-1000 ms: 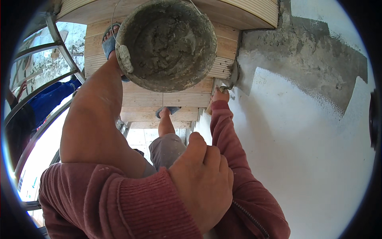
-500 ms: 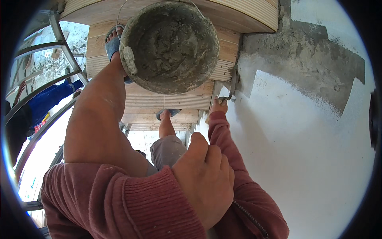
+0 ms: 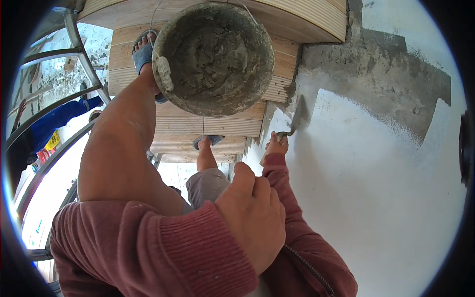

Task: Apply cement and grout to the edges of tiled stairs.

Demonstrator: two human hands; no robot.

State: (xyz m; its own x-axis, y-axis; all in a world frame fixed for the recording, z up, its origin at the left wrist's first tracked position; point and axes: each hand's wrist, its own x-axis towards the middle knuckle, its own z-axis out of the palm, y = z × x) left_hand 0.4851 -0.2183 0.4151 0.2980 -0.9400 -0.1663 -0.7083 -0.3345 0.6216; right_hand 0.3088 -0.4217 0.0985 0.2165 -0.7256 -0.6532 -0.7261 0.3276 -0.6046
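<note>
My right hand (image 3: 276, 144) is closed round the handle of a trowel (image 3: 297, 118) beside the wall. The blade stands edge-on to me, close to the grey and white wall surface; whether it touches cannot be seen. Nearer to me, my left hand (image 3: 253, 218) lies across my body next to the right sleeve, its back upward. Its fingers are curled under, which hides whatever they may grip. Ahead, a round bucket (image 3: 217, 106) of wet grey mortar (image 3: 210, 57) sits on the wood-look steps, with its wire handle tipped over the rim.
Tiled steps (image 3: 232, 124) run under my sandalled feet. At the right, the wall (image 3: 366, 183) is part white, with a bare grey cement patch (image 3: 396, 84) higher up. A metal railing (image 3: 81, 57) borders the left side, and a person in blue (image 3: 54, 123) is beyond it.
My right hand has moved slightly toward me and right, turning the trowel so its blade swings away from the step's edge. My left hand has shifted only a little.
</note>
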